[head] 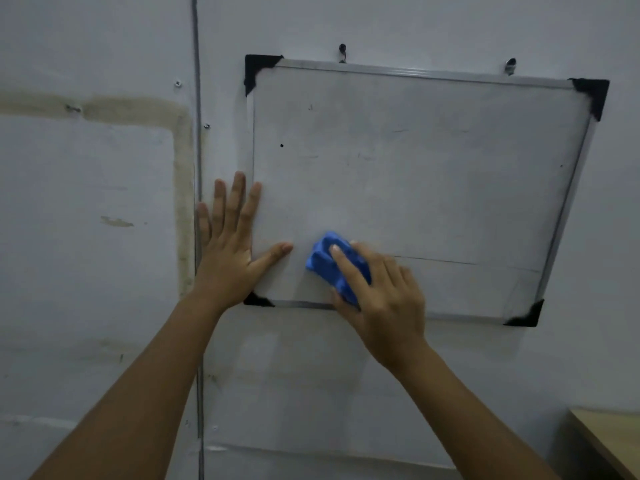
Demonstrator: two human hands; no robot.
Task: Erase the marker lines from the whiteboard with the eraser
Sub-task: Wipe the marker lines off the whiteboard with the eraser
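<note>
The whiteboard [415,168] hung a little crooked on the wall [86,271], slung from a hook [342,48] up top, black caps on its corners. The left hand [228,251] was flat against the board's lower left edge, fingers straight and spread, thumb stretched out across the white surface. And there was the right hand [384,299], fingers curled round the blue eraser [329,261], forefinger laid along its back, pressing it to the board low down and just beside that left thumb. A thin dark marker line [440,260] ran off to the right from behind the knuckles, fading toward the frame, possibly with fainter strokes below it, though the blur made that hard to call. A cable [197,98] ran down the wall left of the board, and a table [609,441] corner poked in at bottom right.
</note>
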